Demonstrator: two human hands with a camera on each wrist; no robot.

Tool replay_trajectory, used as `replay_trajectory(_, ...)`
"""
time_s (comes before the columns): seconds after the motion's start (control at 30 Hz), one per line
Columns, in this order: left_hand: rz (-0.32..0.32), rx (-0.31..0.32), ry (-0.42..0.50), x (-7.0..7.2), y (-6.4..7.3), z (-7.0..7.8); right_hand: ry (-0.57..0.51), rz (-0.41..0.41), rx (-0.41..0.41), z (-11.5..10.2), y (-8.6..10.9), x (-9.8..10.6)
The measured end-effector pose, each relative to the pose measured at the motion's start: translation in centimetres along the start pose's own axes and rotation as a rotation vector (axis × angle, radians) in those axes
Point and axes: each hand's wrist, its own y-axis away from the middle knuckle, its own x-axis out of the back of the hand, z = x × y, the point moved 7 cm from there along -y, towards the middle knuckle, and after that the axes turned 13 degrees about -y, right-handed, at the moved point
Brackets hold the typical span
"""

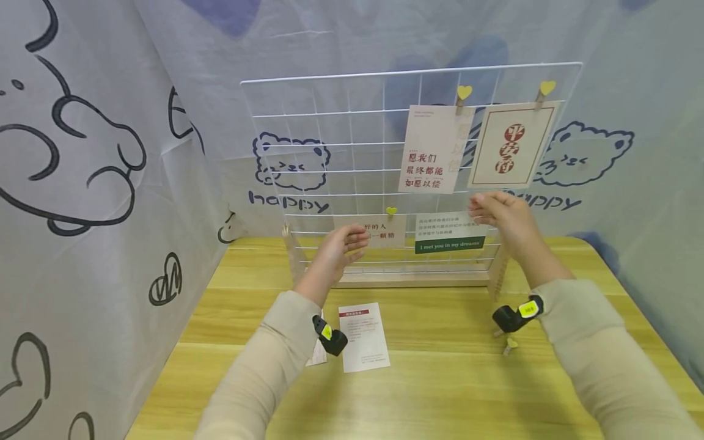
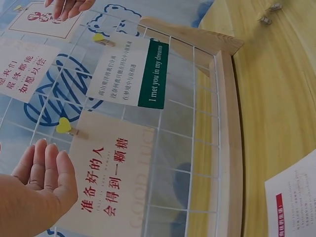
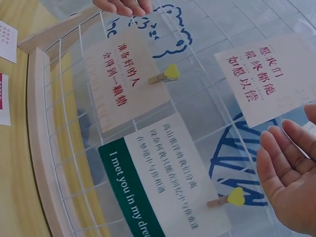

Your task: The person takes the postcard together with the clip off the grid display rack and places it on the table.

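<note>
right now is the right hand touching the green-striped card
Apart: the right wrist view shows a clear gap between the right hand and the green-striped card.

The head view looks forward and down across the desk (image 1: 440, 379), far enough back to frame the whole wire grid rack (image 1: 384, 143). The left and right wrist views face that rack from much closer, rolled opposite ways: desk at right in the former, left in the latter. Both share the green-banded postcard (image 2: 127, 74).
</note>
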Motion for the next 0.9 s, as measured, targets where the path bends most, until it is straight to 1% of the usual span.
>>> replay_trajectory(0.2, -0.005, -0.045, 0.043, -0.3, -0.7, 1.5, -0.058, -0.001, 0.008, -1.3, -0.8, -0.6)
replay_trajectory(0.37, -0.009, -0.074, 0.043, -0.5, -1.2, 2.6, -0.083, -0.005, 0.02, -2.2, -1.3, -1.0)
replay_trajectory(0.67, 0.005, -0.087, 0.06, -1.1, -2.4, 3.4, -0.179, -0.009, 0.061, -4.2, -2.3, -1.4)
replay_trajectory(0.73, 0.003, -0.095, 0.066, -1.2, -2.7, 3.6, -0.216, -0.01, 0.065, -4.7, -2.6, -1.5)
replay_trajectory(0.9, 0.002, -0.115, 0.059, -1.6, -3.1, 4.3, -0.24, -0.004, 0.088, -5.9, -3.2, -1.6)
